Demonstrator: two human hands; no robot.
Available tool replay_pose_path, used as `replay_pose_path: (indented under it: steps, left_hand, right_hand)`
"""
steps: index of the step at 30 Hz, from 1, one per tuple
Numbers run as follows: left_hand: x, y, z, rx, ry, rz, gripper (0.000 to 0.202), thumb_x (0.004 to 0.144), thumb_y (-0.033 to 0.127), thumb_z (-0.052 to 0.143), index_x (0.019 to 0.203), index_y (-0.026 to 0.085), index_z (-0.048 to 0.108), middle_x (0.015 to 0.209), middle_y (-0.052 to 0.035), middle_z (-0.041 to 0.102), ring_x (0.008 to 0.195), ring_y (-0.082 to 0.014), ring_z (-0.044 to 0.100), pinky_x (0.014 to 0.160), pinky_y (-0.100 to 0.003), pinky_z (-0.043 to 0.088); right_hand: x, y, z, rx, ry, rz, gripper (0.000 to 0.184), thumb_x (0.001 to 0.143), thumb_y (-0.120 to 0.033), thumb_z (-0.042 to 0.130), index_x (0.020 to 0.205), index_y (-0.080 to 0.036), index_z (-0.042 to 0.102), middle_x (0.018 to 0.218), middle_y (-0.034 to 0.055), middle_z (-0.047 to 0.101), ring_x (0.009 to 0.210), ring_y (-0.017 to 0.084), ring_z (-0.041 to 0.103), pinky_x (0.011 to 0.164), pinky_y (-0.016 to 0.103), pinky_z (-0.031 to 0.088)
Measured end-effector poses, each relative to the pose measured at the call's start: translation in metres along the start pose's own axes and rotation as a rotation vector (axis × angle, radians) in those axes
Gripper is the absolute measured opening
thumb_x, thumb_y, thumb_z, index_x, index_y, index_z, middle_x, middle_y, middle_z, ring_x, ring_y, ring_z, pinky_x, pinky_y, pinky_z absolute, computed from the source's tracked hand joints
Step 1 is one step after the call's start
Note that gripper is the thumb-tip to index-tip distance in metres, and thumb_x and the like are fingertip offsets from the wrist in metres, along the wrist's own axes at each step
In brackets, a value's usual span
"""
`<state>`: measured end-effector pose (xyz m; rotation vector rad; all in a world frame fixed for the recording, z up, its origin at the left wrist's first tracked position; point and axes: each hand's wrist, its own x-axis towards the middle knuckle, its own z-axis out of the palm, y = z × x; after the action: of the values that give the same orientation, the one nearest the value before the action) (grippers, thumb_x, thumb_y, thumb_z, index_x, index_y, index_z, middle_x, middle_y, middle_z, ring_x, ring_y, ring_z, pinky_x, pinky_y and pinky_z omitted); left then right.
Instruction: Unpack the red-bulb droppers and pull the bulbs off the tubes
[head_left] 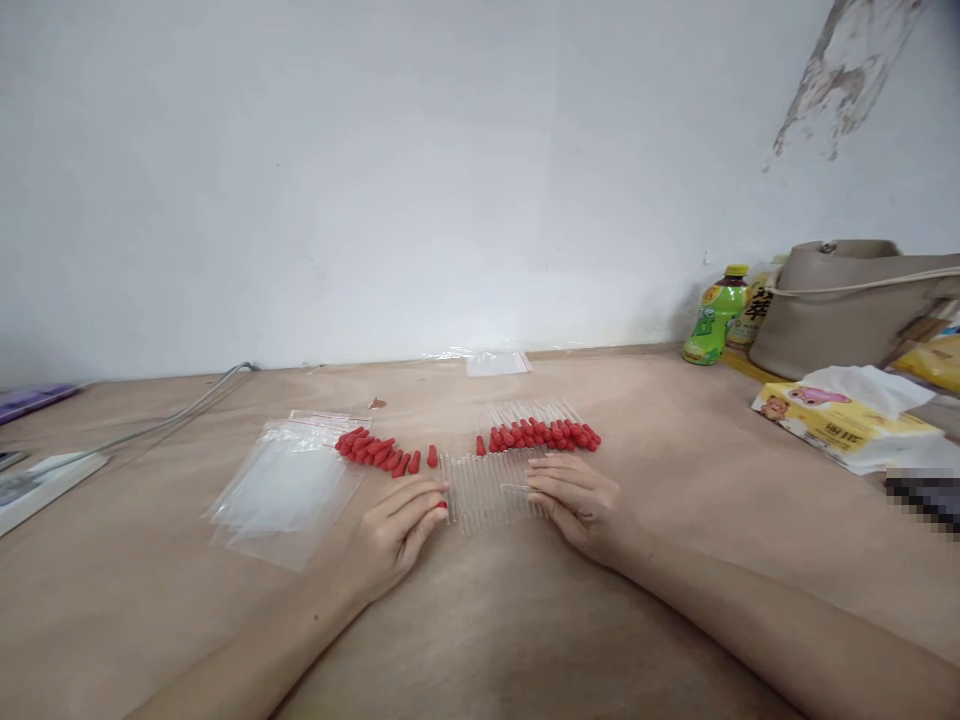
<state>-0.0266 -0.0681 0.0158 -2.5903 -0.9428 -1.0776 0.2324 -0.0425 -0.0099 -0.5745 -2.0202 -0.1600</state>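
Observation:
My left hand (pixel 405 525) is closed in a pinch on a red rubber dropper bulb (pixel 442 505), most of it hidden by the fingers. My right hand (pixel 577 500) pinches a thin clear glass tube (pixel 514 488), which points left toward the bulb, with a space between them. Beneath and between both hands lies a row of glass tubes (pixel 480 490) side by side. Behind them rests a bunch of tubes fitted with red bulbs (pixel 544 433). A curved line of loose red bulbs (pixel 375 450) lies beyond my left hand, and a single bulb (pixel 481 446) sits beside the fitted bunch.
Clear plastic bags (pixel 281 490) lie at left on the brown paper-covered table (pixel 480 640). A small bag (pixel 495 364) is by the wall. A grey cable (pixel 187 410) runs at far left. To the right stand a green bottle (pixel 716 318), a beige handbag (pixel 832 310) and a tissue pack (pixel 840 425).

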Motion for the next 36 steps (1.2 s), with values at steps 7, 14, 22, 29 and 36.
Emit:
replay_pose_path:
  steps: [7, 14, 22, 29, 36]
  left_hand:
    - [0.009, -0.040, -0.008, 0.229, 0.056, -0.372, 0.021, 0.085, 0.023, 0.043, 0.087, 0.018, 0.063, 0.084, -0.0058, 0.053, 0.081, -0.0177, 0.053, 0.071, -0.032, 0.047]
    - [0.008, -0.063, -0.012, 0.284, 0.025, -0.479, 0.028, 0.079, 0.022, 0.046, 0.104, 0.017, 0.054, 0.086, -0.0046, 0.054, 0.070, -0.0157, 0.057, 0.062, -0.029, 0.048]
    - [0.003, -0.075, -0.005, 0.302, -0.019, -0.401, 0.016, 0.082, 0.026, 0.044, 0.078, 0.019, 0.058, 0.076, -0.0032, 0.056, 0.073, -0.0172, 0.056, 0.063, -0.029, 0.046]
    - [0.005, -0.067, -0.005, 0.353, 0.012, -0.294, 0.018, 0.082, 0.025, 0.045, 0.078, 0.018, 0.061, 0.077, -0.0050, 0.055, 0.075, -0.0184, 0.053, 0.070, -0.032, 0.044]
    - [0.006, -0.026, 0.007, 0.218, 0.081, -0.188, 0.013, 0.081, 0.021, 0.050, 0.082, 0.017, 0.062, 0.083, -0.0064, 0.054, 0.080, -0.0183, 0.051, 0.073, -0.034, 0.045]
  right_hand:
    - [0.000, 0.002, 0.003, -0.157, -0.070, 0.124, 0.020, 0.084, -0.022, 0.048, 0.094, -0.018, 0.065, 0.061, 0.0011, 0.056, 0.062, 0.014, 0.045, 0.064, 0.029, 0.034]
    - [0.003, 0.000, 0.002, -0.187, -0.071, 0.195, 0.017, 0.081, -0.018, 0.046, 0.087, -0.017, 0.062, 0.067, 0.0015, 0.060, 0.065, 0.014, 0.049, 0.068, 0.029, 0.032]
    - [0.006, -0.001, 0.002, -0.186, -0.050, 0.215, 0.012, 0.078, -0.015, 0.048, 0.078, -0.018, 0.059, 0.065, 0.0000, 0.062, 0.063, 0.014, 0.049, 0.069, 0.030, 0.029]
    - [0.006, -0.001, 0.005, -0.221, -0.094, 0.223, 0.017, 0.076, -0.013, 0.048, 0.085, -0.018, 0.062, 0.068, 0.0014, 0.061, 0.068, 0.015, 0.049, 0.072, 0.031, 0.029]
    - [0.006, 0.000, 0.009, -0.308, -0.150, 0.176, 0.020, 0.077, -0.015, 0.049, 0.088, -0.019, 0.065, 0.066, 0.0019, 0.058, 0.068, 0.015, 0.046, 0.071, 0.033, 0.028]
